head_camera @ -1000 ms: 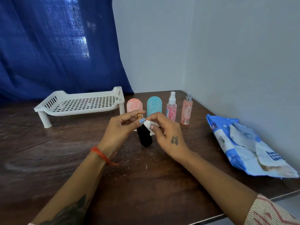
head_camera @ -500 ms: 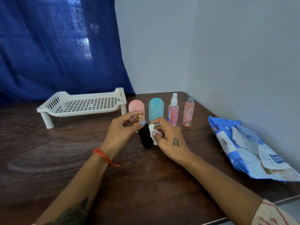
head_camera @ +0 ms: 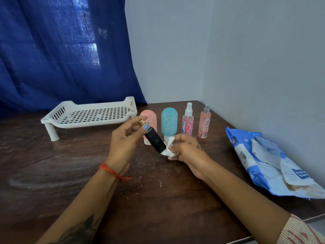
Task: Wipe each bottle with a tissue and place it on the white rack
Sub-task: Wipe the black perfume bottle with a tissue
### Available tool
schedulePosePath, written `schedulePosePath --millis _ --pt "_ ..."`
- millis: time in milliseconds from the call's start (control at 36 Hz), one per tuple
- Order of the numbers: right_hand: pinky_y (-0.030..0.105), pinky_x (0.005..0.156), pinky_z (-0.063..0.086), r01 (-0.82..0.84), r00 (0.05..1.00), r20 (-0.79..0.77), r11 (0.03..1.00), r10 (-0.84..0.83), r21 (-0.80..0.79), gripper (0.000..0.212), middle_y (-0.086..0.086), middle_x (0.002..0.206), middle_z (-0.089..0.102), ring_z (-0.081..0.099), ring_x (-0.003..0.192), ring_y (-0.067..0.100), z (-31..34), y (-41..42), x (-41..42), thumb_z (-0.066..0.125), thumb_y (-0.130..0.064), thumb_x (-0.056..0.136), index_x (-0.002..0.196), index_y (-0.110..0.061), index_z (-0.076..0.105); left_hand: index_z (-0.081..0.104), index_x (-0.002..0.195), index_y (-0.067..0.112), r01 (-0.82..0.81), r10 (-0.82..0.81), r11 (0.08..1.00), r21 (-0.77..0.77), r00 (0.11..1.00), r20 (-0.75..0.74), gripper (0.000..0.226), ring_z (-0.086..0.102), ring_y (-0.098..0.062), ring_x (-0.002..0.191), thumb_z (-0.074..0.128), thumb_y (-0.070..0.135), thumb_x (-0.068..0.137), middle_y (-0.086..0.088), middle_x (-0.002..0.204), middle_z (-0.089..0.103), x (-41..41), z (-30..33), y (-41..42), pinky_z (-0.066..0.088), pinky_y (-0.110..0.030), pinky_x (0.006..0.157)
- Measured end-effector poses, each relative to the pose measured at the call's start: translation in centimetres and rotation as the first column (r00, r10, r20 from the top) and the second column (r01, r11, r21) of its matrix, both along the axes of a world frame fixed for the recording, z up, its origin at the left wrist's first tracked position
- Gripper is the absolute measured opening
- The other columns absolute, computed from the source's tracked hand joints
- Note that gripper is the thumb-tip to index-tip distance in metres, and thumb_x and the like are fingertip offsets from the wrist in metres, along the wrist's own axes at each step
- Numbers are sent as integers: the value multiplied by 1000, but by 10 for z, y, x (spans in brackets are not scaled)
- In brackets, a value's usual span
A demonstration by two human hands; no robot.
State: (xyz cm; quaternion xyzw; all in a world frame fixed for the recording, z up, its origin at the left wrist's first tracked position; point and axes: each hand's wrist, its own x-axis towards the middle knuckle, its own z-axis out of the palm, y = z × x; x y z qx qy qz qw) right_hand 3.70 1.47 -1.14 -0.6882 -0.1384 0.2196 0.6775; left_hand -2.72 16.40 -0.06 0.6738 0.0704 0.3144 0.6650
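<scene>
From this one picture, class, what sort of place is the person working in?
Probably a plain room at home, not a workshop: a dark wooden table pushed into a bare wall corner, a blue curtain behind it, and toiletry bottles standing beside a white rack.

Light: dim, cool daylight filtering through blue curtain [head_camera: 66, 50] at upper left | Glare: soft sheen on dark table [head_camera: 52, 164] | Shadows: faint, diffuse | Focus: mild softness throughout (fine print illegible) | Distortion: wide-angle bending at the edges
</scene>
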Motion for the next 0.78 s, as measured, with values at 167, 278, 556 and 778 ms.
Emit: schedulePosePath --millis 167,278,556,778 --pt "17 48 50 -70 965 -244 990 98 119 26 22 105 64 68 64 16 2 -1 0 46 8 89 112 1 55 66 114 16 -45 43 994 95 999 23 31 52 -6 81 65 10 84 8 77 58 2 -1 2 47 -12 73" --pt "17 43 45 -3 991 -130 1000 7 26 24 20 96 67 67 60 15 0 -1 1 51 2 86 110 -2 57 64 119 15 -45 42 985 168 999 22 36 51 -10 83 66 9 83 5 81 60 1 1 3 47 -7 73" --pt "15 59 53 159 838 531 987 -125 -19 16 -8 92 64 64 80 6 -2 -2 -4 63 -13 87 100 -22 64 62 105 41 8 -15 908 419 1000 13 41 62 -1 86 70 9 81 7 94 69 0 -4 1 48 -11 80" --pt "19 73 56 197 600 773 974 -208 110 20 -26 94 57 63 90 -2 -7 1 -3 66 -20 86 103 -26 58 59 120 36 17 16 832 555 998 -54 42 60 -3 97 69 21 83 10 113 66 0 -6 -2 49 -21 84"
